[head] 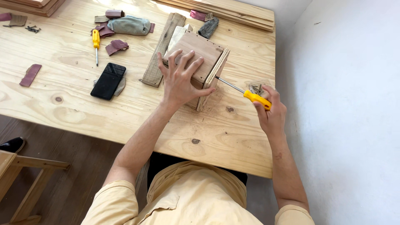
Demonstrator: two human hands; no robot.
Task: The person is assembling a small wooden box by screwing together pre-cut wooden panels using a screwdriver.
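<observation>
The small square box of pale wooden boards (199,71), mid-table, looks stiff and light, so I press my open left hand (180,78) flat on top while my right hand (271,109) grips the yellow-handled screwdriver (246,93) at its side.

shirt: pale yellow, short-sleeved, chest pocket on the front
sleeves: end above the elbows
left hand (180,79): bare, no glove
right hand (271,111): bare, no glove
</observation>
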